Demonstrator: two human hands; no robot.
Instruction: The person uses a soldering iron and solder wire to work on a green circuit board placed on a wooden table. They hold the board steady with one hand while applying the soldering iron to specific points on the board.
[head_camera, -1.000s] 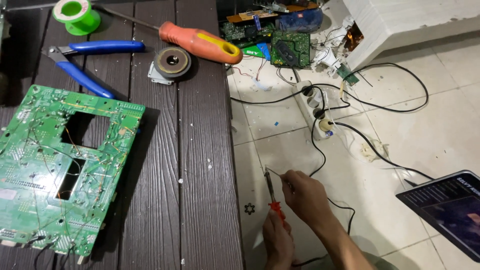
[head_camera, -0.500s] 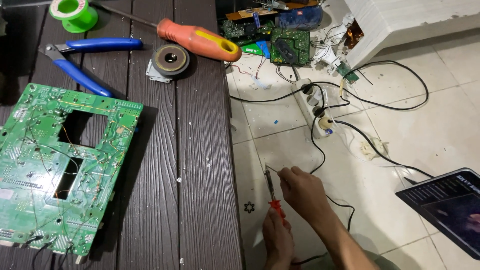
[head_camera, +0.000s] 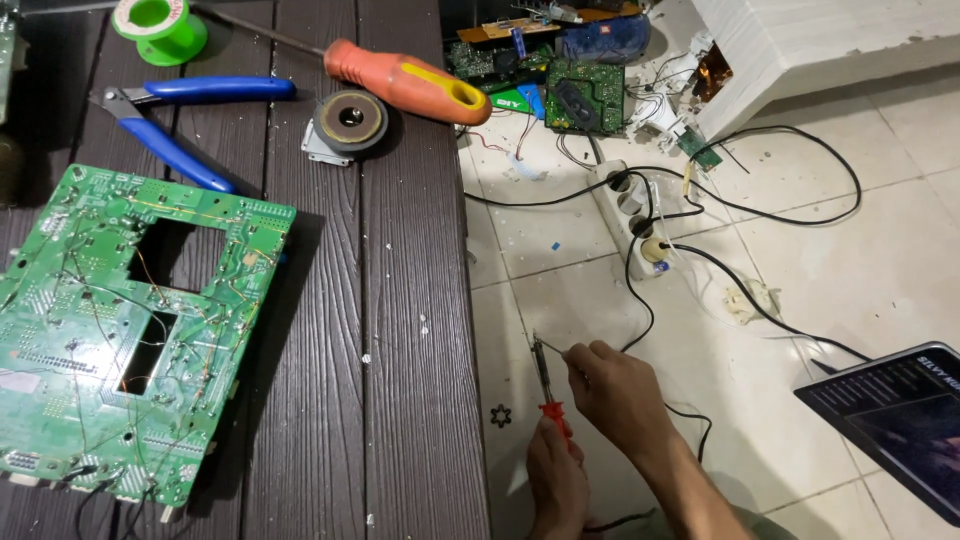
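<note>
My left hand (head_camera: 556, 487) is low over the tiled floor, shut on a thin soldering iron (head_camera: 542, 375) with a red grip; its metal tip points up and away from me. My right hand (head_camera: 620, 397) sits just right of it, fingers pinched on a fine wire (head_camera: 553, 349) held against the iron's tip. A black cable (head_camera: 640, 300) runs from behind my right hand up to a white power strip (head_camera: 632, 215). Both hands are beside the right edge of a dark wooden table (head_camera: 400, 330).
On the table lie a large green circuit board (head_camera: 60, 330), blue-handled pliers (head_camera: 180, 120), an orange screwdriver (head_camera: 410, 80), a round metal part (head_camera: 350, 122) and a green solder spool (head_camera: 160, 22). On the floor are loose circuit boards (head_camera: 580, 95), a white box (head_camera: 800, 40) and a dark tablet (head_camera: 900, 415).
Both hands stay almost still around the iron's tip; the right hand's fingers have shifted slightly on the wire. The view has drifted a little.
</note>
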